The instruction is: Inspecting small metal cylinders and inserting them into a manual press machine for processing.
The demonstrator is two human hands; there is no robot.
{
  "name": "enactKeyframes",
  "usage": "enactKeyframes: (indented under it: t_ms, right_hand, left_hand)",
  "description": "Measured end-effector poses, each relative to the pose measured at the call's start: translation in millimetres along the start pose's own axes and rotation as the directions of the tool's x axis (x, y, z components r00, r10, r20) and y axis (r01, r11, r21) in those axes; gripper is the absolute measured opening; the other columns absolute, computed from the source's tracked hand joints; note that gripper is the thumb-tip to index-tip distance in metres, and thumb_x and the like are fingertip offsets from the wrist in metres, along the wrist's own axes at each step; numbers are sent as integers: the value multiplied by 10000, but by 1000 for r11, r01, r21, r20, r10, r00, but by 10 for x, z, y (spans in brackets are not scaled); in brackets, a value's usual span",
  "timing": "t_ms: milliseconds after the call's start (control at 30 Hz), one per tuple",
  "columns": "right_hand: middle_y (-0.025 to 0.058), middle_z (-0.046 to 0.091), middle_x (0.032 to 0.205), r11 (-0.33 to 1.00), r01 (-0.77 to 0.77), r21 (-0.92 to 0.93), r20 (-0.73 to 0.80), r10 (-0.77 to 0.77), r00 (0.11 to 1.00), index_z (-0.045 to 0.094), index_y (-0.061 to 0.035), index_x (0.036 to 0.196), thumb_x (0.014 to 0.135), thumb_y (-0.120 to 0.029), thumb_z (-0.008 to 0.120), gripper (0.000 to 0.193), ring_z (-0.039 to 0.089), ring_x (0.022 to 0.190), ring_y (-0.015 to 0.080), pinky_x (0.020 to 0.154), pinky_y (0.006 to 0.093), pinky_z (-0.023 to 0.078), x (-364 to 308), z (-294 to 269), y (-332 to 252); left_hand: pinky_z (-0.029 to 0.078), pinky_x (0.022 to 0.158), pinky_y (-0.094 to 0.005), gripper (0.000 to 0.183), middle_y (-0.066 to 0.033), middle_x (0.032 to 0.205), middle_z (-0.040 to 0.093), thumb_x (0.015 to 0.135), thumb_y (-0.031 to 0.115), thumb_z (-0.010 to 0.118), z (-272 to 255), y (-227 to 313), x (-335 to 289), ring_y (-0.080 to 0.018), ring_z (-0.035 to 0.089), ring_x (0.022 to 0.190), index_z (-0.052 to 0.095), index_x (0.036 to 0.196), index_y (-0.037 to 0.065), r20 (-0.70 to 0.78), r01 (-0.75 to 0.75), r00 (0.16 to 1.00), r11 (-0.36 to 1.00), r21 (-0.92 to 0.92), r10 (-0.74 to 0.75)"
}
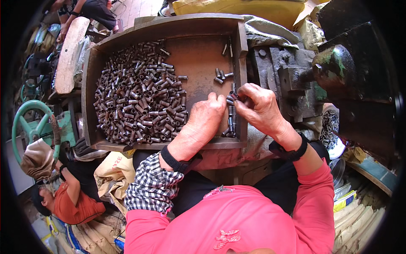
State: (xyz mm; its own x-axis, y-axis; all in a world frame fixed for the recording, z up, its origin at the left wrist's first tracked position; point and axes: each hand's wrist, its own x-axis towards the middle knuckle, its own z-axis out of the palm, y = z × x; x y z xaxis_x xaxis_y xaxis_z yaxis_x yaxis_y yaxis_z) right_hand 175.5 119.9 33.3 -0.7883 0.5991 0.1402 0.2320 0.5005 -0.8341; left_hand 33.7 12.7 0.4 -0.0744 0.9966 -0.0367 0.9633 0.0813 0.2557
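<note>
Your right hand [260, 106]: pinching small dark cylindrical metal tube [230, 98]. Your left hand [206, 114]: curled (grip unclear), over brown wooden tray [190, 53].

A green handwheel [35, 132] stands near a person in orange [78, 206].

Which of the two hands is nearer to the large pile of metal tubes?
Left. The left hand is just right of the pile; the right hand is farther away, at the tray's right wall.
</note>
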Motion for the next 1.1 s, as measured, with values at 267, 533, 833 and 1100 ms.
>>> enactKeyframes:
  t_ms: [267, 533, 833, 1100]
  right_hand:
    - [138, 542, 691, 998, -28, 55, 18, 27, 999, 532, 14, 796, 746, -85, 642, 156, 568, 529, 229, 507, 318, 448, -6, -32, 15]
    - [11, 576, 649, 805, -374, 462, 143, 348, 926, 576, 16, 818, 837, -104, 617, 128, 506, 545, 28, 447, 223, 424, -29, -144, -25]
    - [-16, 531, 605, 802, -445, 399, 249, 373, 894, 639, 7, 866, 867, -153, 592, 166, 471, 508, 33, 442, 209, 388, -37, -186, 3]
    - [-28, 521, 628, 730, -475, 491, 304, 367, 879, 641, 4, 879, 877, -155, 582, 169, 456, 495, 33, 439, 198, 372, -51, -121, 34]
  left_hand:
    - [528, 548, -376, 135, -151, 838, 557, 746, 24, 555, 28, 21, 30, -312, 637, 659, 501, 870, 12, 26, -28, 999, 999, -35, 29]
    - [375, 408, -195, 104, -35, 700, 594, 853, 101, 617, -207, -82, 29, -69, 491, 468, 571, 881, 12, 354, 372, 912, 54, -926, -209]
    - [311, 358, -146, 134, -77, 769, 603, 838, 77, 576, -238, -206, -4, -63, 486, 489, 532, 948, 13, 357, 219, 911, -489, -844, -207]
    - [315, 352, -152, 150, -78, 729, 590, 836, 101, 577, -242, -154, -2, -71, 475, 469, 525, 951, 19, 372, 238, 896, -447, -862, -241]
